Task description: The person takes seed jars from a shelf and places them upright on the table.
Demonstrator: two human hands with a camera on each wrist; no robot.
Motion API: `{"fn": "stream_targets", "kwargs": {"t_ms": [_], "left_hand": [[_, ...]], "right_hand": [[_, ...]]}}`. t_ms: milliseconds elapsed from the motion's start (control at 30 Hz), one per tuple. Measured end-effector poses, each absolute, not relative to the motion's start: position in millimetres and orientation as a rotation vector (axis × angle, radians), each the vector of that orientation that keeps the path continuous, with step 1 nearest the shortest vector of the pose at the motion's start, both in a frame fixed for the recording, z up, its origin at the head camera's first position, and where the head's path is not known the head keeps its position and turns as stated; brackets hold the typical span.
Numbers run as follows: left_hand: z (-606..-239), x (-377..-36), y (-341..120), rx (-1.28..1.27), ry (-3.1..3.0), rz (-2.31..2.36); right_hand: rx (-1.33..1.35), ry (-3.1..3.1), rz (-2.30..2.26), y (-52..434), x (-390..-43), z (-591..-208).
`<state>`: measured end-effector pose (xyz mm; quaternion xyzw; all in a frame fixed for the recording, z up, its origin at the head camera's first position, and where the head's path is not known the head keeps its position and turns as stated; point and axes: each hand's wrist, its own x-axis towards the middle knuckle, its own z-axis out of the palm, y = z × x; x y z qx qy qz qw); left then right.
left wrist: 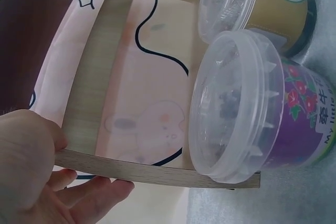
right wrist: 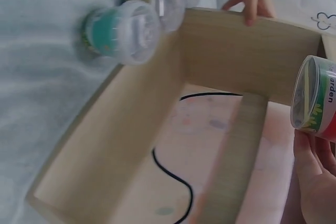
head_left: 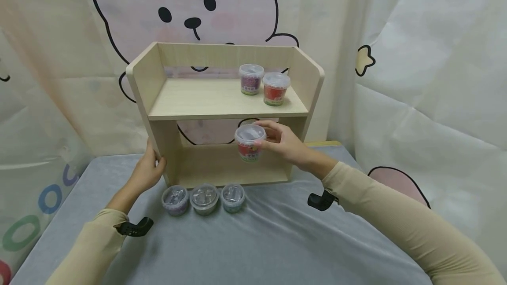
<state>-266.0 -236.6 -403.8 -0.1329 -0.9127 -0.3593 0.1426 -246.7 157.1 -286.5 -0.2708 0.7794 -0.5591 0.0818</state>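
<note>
A two-tier wooden shelf [head_left: 194,98] stands on the table. My left hand [head_left: 147,169] grips the edge of its left side panel, thumb on one face and fingers on the other in the left wrist view. A clear-lidded plastic cup with a red label [head_left: 248,149] is held up in my right hand [head_left: 286,145], before the lower compartment. Its clear base [right wrist: 305,95] shows in the right wrist view. On the upper tier, toward the right, are a purple-labelled cup [head_left: 251,82] and another red-labelled cup [head_left: 275,92].
Three lidded cups line the shelf's front left: a purple one [left wrist: 302,114], a tan one [left wrist: 278,9] and a teal one [right wrist: 105,32]. A grey-blue cloth [head_left: 253,245] covers the table. Behind the shelf hangs a pale curtain with cartoon prints [head_left: 237,8].
</note>
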Motion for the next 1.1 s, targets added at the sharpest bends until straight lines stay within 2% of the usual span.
{"fn": "stream_targets", "kwargs": {"t_ms": [1100], "left_hand": [[-409,-271,-237,-0.393,-2.633,-1.037]], "right_hand": [[-0.564,2.185,-1.686,187,-264,-398]]}}
